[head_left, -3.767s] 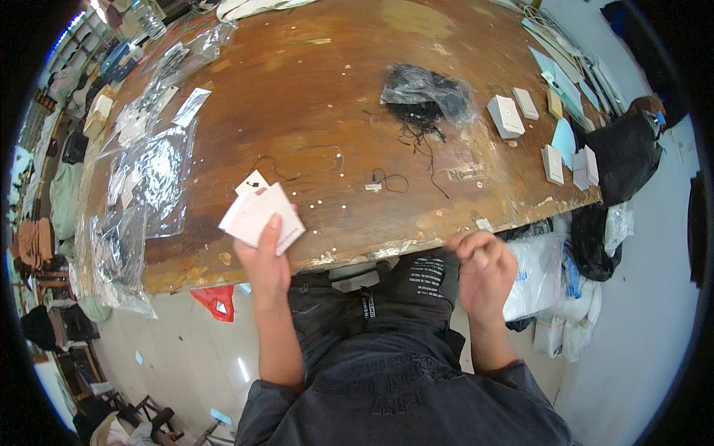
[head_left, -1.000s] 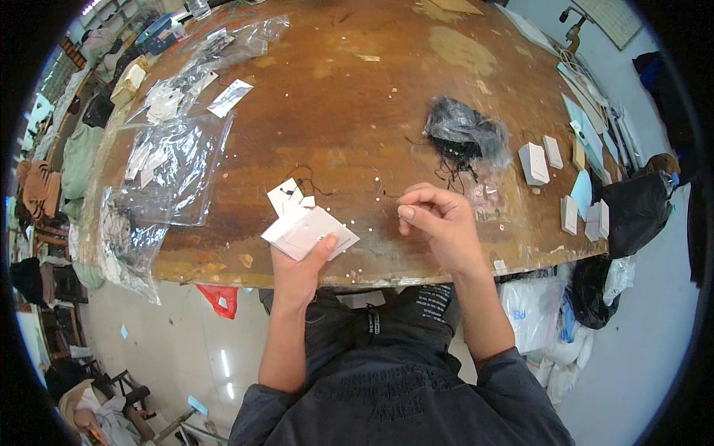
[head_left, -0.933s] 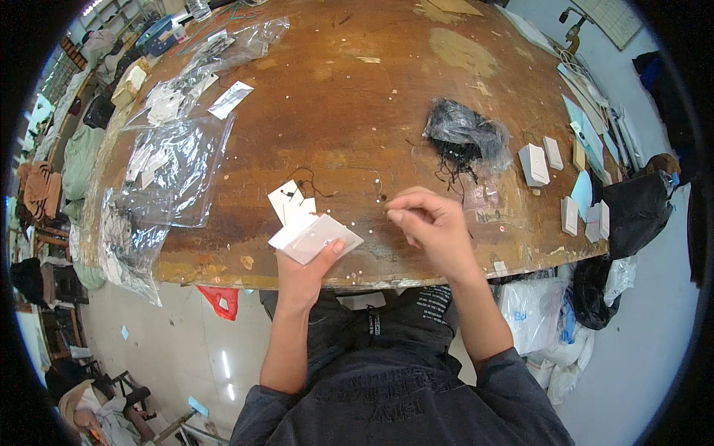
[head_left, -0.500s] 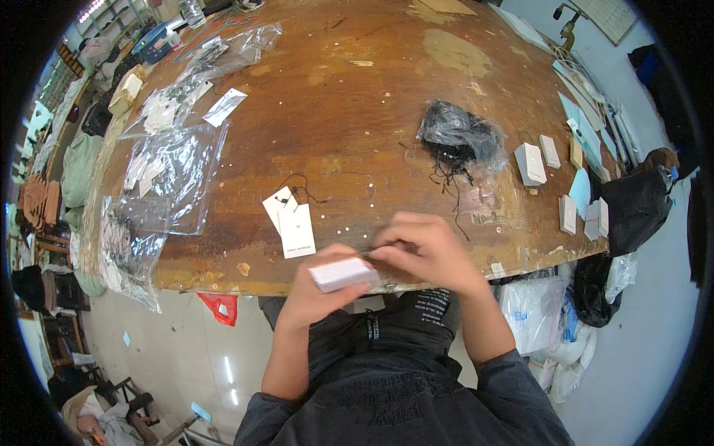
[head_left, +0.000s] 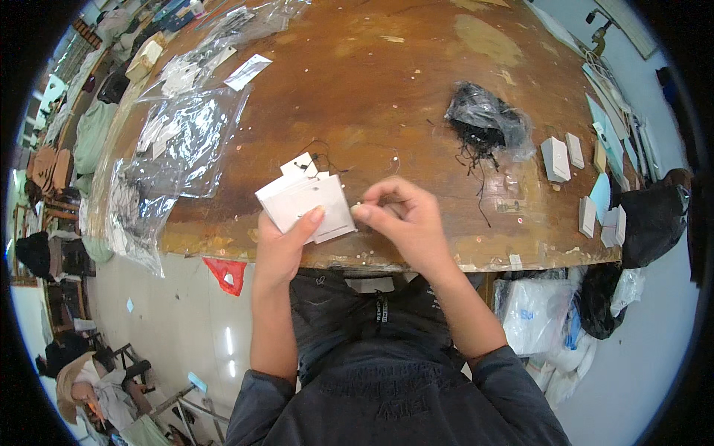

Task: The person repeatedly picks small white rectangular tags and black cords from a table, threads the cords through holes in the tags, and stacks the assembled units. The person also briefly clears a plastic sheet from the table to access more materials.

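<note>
My left hand (head_left: 281, 245) grips a slightly fanned stack of white hang tags (head_left: 316, 199), its thumb pressed on the top one. The top tag has a small dark hole mark near its upper edge. Just right of the stack, my right hand (head_left: 407, 223) is closed in a pinch at the stack's edge; what sits between its fingertips is too small to make out. Behind the stack, partly covered by it, lie loose white tags (head_left: 299, 163) with a black cord (head_left: 322, 152) on the table. Farther right is a clear plastic bag (head_left: 494, 111) with black strings (head_left: 476, 141) spilling out.
The worn wooden table (head_left: 357, 97) has bits of debris on it. Clear plastic bags (head_left: 216, 141) with white tags lie at left. Several small white card stacks (head_left: 555, 160) and a black bag (head_left: 654, 223) are at right. A red bag (head_left: 225, 275) hangs below the front edge.
The stack in my left hand has turned from edge-on to face up and fanned out, now overlapping the loose tags. My right hand has shifted beside its right edge. The view has shifted slightly.
</note>
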`<state>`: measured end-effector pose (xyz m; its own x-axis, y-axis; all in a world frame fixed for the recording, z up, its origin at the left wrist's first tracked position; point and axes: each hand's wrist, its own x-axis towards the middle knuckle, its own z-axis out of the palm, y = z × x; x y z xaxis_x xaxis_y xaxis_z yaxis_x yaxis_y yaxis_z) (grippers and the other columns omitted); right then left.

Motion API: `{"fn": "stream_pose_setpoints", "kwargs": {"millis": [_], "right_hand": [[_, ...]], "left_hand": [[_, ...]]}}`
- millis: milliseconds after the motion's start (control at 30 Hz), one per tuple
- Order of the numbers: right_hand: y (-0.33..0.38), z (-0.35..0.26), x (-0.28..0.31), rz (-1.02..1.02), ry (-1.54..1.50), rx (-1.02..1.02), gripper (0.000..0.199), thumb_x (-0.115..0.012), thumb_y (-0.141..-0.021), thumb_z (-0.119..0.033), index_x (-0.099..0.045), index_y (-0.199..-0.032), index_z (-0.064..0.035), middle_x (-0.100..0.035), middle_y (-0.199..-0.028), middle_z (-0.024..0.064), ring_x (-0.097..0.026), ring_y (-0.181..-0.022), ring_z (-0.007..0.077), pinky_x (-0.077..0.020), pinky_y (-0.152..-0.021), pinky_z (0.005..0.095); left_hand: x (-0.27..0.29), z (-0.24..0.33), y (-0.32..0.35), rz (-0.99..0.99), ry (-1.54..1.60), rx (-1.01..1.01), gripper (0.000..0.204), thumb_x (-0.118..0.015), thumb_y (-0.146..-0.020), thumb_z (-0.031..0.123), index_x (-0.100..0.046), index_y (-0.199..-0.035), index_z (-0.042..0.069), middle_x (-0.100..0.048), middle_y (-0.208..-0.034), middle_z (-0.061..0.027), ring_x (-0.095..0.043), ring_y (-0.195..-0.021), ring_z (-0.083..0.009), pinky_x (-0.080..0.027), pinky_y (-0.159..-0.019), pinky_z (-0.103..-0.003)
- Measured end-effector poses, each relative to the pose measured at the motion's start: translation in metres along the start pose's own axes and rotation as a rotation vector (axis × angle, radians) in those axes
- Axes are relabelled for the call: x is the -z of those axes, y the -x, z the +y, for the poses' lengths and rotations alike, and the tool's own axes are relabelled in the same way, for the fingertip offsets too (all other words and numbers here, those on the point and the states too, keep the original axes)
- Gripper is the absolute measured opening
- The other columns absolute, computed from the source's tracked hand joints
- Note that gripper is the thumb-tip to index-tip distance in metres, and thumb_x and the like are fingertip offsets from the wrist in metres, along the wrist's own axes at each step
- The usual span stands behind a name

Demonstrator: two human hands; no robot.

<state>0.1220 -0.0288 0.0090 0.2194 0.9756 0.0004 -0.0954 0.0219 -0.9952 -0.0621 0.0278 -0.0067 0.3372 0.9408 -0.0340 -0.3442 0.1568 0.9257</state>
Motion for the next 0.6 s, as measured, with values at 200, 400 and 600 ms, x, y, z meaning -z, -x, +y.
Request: {"fn": "stream_pose_setpoints", "kwargs": {"millis": [200,400,600], "right_hand": [[0.001,0.023,-0.023,0.077,0.003,0.065,0.012,-0.069,-0.087,-0.007,-0.065,-0.091,0.0038,-0.063,-0.082,0.0009,-0.054,-0.073,0.0059,-0.0442,-0.063,0.0217],[0.009,0.011,-0.016,0.259,0.029,0.172,0.012,-0.058,-0.094,-0.005,-0.056,-0.105,0.0012,-0.069,-0.094,0.0087,-0.062,-0.082,0.0085,-0.0493,-0.070,0.0211],[0.011,0.003,-0.018,0.161,0.052,0.211,0.009,-0.055,-0.096,-0.006,-0.055,-0.100,0.0016,-0.069,-0.089,0.0075,-0.058,-0.069,0.0069,-0.0467,-0.059,0.0206]], "left_hand": [[-0.025,-0.021,0.013,0.103,0.085,-0.061,0.047,-0.070,-0.082,0.000,-0.052,-0.126,-0.004,-0.061,-0.118,-0.0105,-0.059,-0.105,-0.0159,-0.048,-0.091,-0.030],[-0.033,-0.030,0.016,0.162,0.086,-0.022,0.046,-0.068,-0.085,0.000,-0.050,-0.127,-0.004,-0.060,-0.118,-0.0106,-0.058,-0.107,-0.0175,-0.048,-0.092,-0.032],[-0.038,-0.027,0.015,0.209,-0.096,-0.038,0.038,-0.066,-0.085,-0.002,-0.055,-0.121,-0.005,-0.063,-0.113,-0.0099,-0.060,-0.102,-0.0164,-0.049,-0.089,-0.031]]}}
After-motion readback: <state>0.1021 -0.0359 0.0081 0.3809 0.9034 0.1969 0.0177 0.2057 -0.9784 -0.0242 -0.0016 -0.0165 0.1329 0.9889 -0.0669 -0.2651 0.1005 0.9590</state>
